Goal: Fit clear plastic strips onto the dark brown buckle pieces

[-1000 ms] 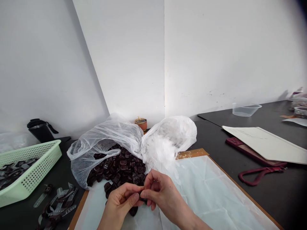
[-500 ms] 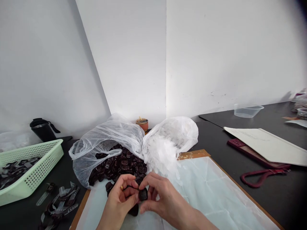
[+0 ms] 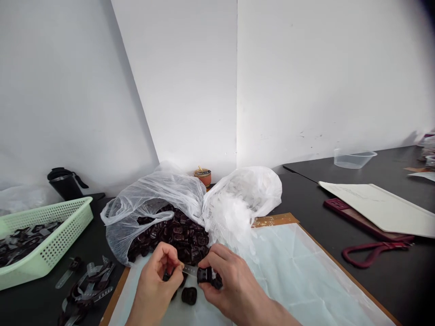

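A dark brown plastic piece [image 3: 204, 275] is pinched between the thumb and forefinger of my right hand [image 3: 234, 280]. From it a clear strap with holes [image 3: 190, 270] runs left to my left hand [image 3: 158, 280], whose thumb and forefinger grip its end. Just below lies a loose dark piece [image 3: 189, 295] on the pale blue sheet [image 3: 288, 271]. Behind my hands, many dark pieces [image 3: 178, 233] spill from a clear bag [image 3: 136, 203]. Next to it, a white bag [image 3: 265, 190] spills clear straps [image 3: 231, 222].
At the left stands a green basket [image 3: 68, 231] of joined pieces, with more pieces [image 3: 88, 290] on the black table before it and a black tumbler [image 3: 66, 183] behind. Red-handled scissors [image 3: 363, 256], a notebook [image 3: 380, 206] and a clear container [image 3: 355, 158] are at the right.
My hands have moved apart, with my left hand shifting left. The clear strap now shows stretched between them, and the loose piece below is uncovered.
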The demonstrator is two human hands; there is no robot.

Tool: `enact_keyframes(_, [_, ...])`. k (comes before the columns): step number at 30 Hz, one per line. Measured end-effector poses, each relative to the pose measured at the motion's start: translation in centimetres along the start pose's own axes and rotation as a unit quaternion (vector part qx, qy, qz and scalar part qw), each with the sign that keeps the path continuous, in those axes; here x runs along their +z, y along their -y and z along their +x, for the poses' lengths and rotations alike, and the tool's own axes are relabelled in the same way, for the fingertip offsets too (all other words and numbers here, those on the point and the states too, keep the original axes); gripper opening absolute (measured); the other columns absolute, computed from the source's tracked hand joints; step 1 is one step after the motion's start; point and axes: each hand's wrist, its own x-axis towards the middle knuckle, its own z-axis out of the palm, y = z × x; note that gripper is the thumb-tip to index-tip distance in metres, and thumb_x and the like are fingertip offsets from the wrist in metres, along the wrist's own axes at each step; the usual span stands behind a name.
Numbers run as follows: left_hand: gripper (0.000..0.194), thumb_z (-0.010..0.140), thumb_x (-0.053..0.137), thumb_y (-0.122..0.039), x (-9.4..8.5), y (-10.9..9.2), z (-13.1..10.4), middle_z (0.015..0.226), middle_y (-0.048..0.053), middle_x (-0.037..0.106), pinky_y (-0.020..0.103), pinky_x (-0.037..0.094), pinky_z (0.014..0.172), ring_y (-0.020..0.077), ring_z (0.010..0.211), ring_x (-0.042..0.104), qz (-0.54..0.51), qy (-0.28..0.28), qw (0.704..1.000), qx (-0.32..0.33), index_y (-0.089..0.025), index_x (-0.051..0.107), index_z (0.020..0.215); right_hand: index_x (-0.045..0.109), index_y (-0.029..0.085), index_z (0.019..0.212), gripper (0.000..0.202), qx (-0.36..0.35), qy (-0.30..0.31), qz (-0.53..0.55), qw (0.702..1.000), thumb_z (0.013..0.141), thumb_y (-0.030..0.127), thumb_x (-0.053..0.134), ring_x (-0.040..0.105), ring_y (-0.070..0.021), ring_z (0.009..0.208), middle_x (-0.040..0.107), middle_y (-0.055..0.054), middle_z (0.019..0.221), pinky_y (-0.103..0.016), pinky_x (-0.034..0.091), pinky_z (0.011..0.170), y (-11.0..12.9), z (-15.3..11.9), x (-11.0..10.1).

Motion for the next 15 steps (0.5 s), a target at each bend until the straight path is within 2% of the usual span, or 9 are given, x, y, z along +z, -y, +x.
enact_keyframes(4, [0.013,0.080,0.058,-0.012,0.1,0.3,0.1,0.076,-0.004,0.054,0.024,0.046,0.068,0.0157,0.072,0.054,-0.072,0.052,0.996,-0.027,-0.023,0.054,0.077,0.065,0.019,0.090,0.030,0.007,0.001,0.005,1.000,0.064,0.004,0.063,0.060,-0.0194,0.079,0.062,-0.003,0.086,-0.026,0.043,0.063,-0.1,-0.1,-0.1])
enact_keyframes(6, [0.005,0.084,0.059,-0.019,0.3,0.2,0.0,0.086,0.000,0.062,0.027,0.048,0.078,0.0189,0.085,0.060,-0.114,0.081,0.989,-0.051,-0.023,0.059,0.087,0.065,0.019,0.089,0.029,0.021,-0.004,0.007,1.000,0.065,0.004,0.065,0.060,-0.0191,0.078,0.062,-0.003,0.087,-0.026,0.043,0.063,-0.2,-0.2,-0.1])
enact_keyframes(8, [0.011,0.085,0.061,-0.026,0.7,0.1,-0.3,0.096,0.003,0.066,0.029,0.047,0.085,0.0217,0.096,0.061,-0.141,0.115,0.981,-0.070,-0.023,0.061,0.096,0.065,0.019,0.089,0.026,0.027,-0.017,0.008,0.999,0.066,0.005,0.067,0.060,-0.0189,0.077,0.063,-0.003,0.087,-0.026,0.043,0.063,-0.3,-0.3,0.1])
enact_keyframes(9, [0.015,0.085,0.063,-0.028,0.9,0.0,-0.4,0.096,0.003,0.067,0.029,0.048,0.083,0.0216,0.095,0.062,-0.148,0.132,0.977,-0.077,-0.023,0.062,0.098,0.065,0.019,0.089,0.025,0.026,-0.022,0.008,0.999,0.067,0.006,0.067,0.060,-0.0189,0.078,0.063,-0.003,0.087,-0.026,0.043,0.063,-0.3,-0.4,0.2])
enact_keyframes(12, [0.016,0.081,0.068,-0.032,1.4,0.1,-0.5,0.080,-0.001,0.064,0.025,0.048,0.067,0.0172,0.074,0.061,-0.139,0.155,0.974,-0.094,-0.022,0.062,0.093,0.066,0.021,0.091,0.022,0.010,-0.019,0.025,0.999,0.072,0.012,0.072,0.060,-0.0184,0.079,0.064,-0.002,0.086,-0.025,0.043,0.064,-0.3,-0.3,0.2])
enact_keyframes(15, [0.015,0.084,0.063,-0.036,0.3,0.1,0.2,0.072,-0.003,0.063,0.025,0.047,0.064,0.0163,0.067,0.060,-0.076,0.116,0.985,-0.099,-0.022,0.062,0.089,0.067,0.023,0.095,0.020,0.028,-0.018,0.077,0.996,0.077,0.025,0.074,0.061,-0.0167,0.076,0.065,0.000,0.083,-0.024,0.045,0.064,-0.9,0.1,-0.6])
